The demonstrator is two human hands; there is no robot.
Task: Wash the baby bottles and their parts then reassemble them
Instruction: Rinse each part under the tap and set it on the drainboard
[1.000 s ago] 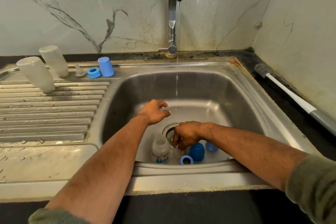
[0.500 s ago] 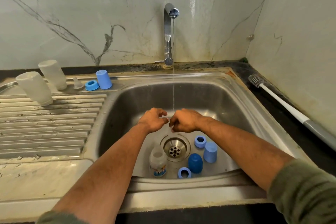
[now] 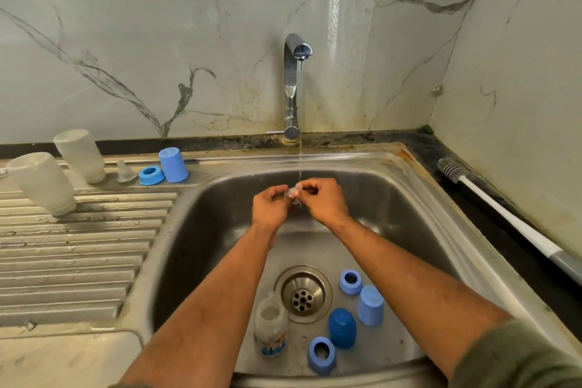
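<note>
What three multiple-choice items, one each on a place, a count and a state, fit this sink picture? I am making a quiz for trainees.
1. Where does the brush lie?
A. on the counter right of the sink
B. in the basin
C. on the draining rack

2. How many blue parts lie in the basin?
A. two
B. four
C. six

3. What is the tap doing?
A. running
B. shut off
C. dripping foam

Answers: 1 A, it rests beside the right rim. 2 B, two rings and two caps lie near the drain. 3 A, a stream falls onto the teat pinched by the left hand and right hand.

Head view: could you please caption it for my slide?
Both hands rinse a clear teat under the tap.
</note>
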